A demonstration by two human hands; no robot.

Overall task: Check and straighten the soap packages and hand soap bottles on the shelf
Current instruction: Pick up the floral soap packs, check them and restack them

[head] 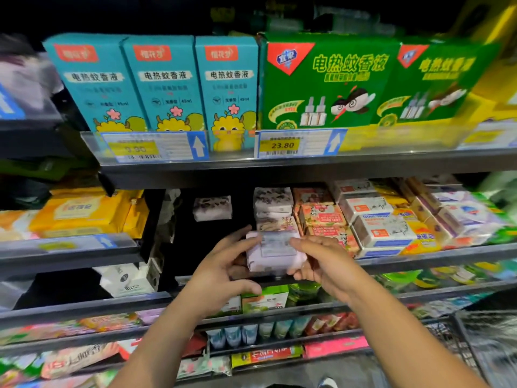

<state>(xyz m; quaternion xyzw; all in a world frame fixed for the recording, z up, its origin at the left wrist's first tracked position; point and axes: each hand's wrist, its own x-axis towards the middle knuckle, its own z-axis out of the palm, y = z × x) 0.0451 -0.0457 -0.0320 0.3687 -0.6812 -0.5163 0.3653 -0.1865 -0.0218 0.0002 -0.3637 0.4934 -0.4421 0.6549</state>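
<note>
You have both hands on 1 pale lilac soap package [275, 254], just below the centre of the frame at the front edge of the middle shelf [436, 259]. Your left hand [221, 267] grips its left end, with the fingers lying along the upper left corner and the thumb bent below it. Your right hand [324, 261] grips the right end, with the fingertips pressed on the top edge beside the white printed label and the lower fingers curled under the corner. The package lies with its label side facing you. It is slightly blurred, so you cannot read the print.

Right behind it stands a stack of lilac-patterned packages [272, 204]; whether the held one touches the stack cannot be told. Left of the stack, 1 lone package [212, 208] of the same pattern sits further back in a dark gap. Right of the stack come pink and orange soap boxes [321, 217], then white soap boxes [377, 231] piled in rows toward the right edge. At the left of the frame, yellow packs [84, 212] fill a separate shelf section.

On the shelf above, 3 teal boxes [165, 82] stand side by side in the upper left, with 2 green boxes [330, 79] to their right. A yellow price tag [282, 145] reading 23.80 sits below the first green box.
</note>
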